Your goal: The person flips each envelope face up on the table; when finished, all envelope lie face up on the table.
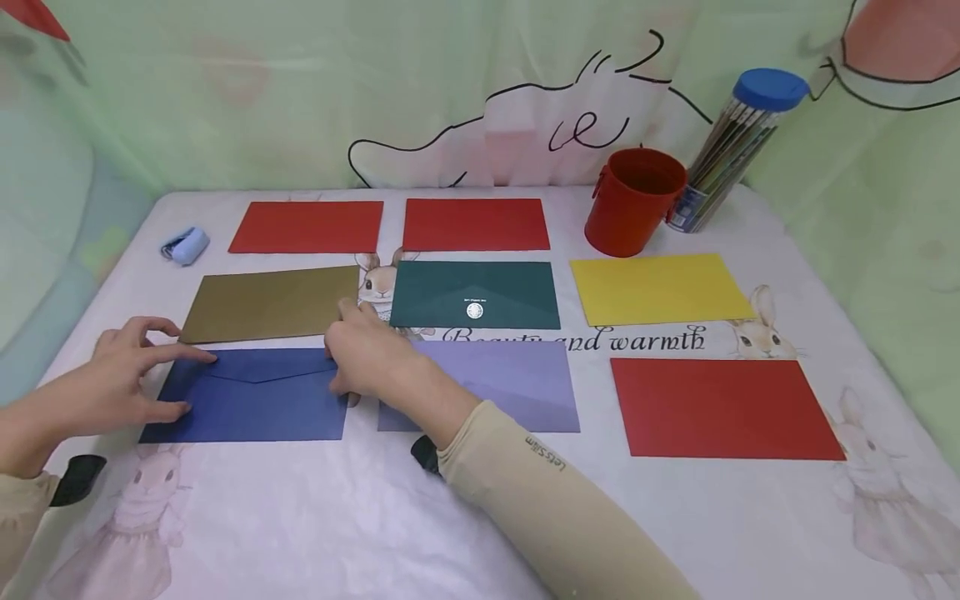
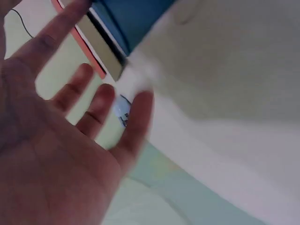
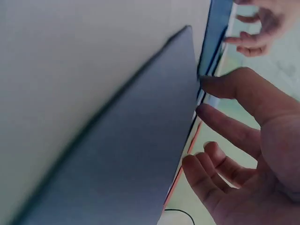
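A dark blue envelope (image 1: 262,412), its flap line showing, lies flat at the front left. My left hand (image 1: 131,375) touches its left part with thumb and forefinger, fingers spread; in the left wrist view the other fingers (image 2: 96,112) stand loosely apart. At the envelope's right edge is my right hand (image 1: 375,354), thumb and forefinger tips right at the edge. The right wrist view shows the remaining fingers (image 3: 201,176) loosely bent, with nothing in them. Beneath the right wrist lies a lavender envelope (image 1: 510,387), partly hidden by the forearm.
Behind lie a gold envelope (image 1: 273,304), a dark green one (image 1: 427,296) and a yellow one (image 1: 660,287). Red envelopes (image 1: 307,227) lie at the back and a larger red one (image 1: 723,408) front right. A red bucket (image 1: 626,208), brush tube (image 1: 727,158) and light-blue clip-like object (image 1: 187,246) stand behind.
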{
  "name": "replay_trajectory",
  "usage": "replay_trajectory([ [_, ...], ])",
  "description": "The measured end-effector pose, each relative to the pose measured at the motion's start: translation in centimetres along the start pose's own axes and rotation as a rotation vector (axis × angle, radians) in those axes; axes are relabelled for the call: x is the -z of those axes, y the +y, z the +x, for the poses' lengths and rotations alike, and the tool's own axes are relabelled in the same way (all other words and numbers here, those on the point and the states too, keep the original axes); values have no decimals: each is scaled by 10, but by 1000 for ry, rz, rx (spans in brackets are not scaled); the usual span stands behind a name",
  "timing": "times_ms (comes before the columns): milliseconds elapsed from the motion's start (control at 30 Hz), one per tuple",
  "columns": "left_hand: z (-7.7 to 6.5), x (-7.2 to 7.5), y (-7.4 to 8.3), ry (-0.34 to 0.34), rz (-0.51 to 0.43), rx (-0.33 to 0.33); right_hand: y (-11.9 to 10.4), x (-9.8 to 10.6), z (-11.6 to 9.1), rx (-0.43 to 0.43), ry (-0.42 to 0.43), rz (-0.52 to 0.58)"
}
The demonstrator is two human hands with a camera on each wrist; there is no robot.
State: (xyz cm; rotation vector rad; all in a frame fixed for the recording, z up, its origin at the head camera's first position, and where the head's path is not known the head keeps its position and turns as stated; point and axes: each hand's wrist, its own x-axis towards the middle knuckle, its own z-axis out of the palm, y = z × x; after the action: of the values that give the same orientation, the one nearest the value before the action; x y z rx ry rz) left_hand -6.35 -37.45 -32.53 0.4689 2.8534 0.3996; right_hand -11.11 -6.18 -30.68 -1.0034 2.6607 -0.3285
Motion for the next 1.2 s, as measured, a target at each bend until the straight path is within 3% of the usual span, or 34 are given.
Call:
replay_trajectory([
  [133,10,10,-1,-59,24,39,2,3,3,15,-26,-73],
  [200,16,13,-4,-37,-10,20,6,6,5,40,-58,-63],
  [333,28,18,-13,54,-172,-10,20,15,11,82,-94,46],
  [400,34,19,-17,80,-254,7,29,20,17,93,-76,123],
  [533,46,22,-25,65,-351,57,40,28,32,98,-33,228],
  [833,67,30,-27,-84,-342,127,50,30,58,77,-136,135],
  [1067,76,30,-24,-142,-297,148,53,32,62,21,-179,85],
  [1200,75,30,-25,-153,-310,166,52,30,64,42,-173,90],
])
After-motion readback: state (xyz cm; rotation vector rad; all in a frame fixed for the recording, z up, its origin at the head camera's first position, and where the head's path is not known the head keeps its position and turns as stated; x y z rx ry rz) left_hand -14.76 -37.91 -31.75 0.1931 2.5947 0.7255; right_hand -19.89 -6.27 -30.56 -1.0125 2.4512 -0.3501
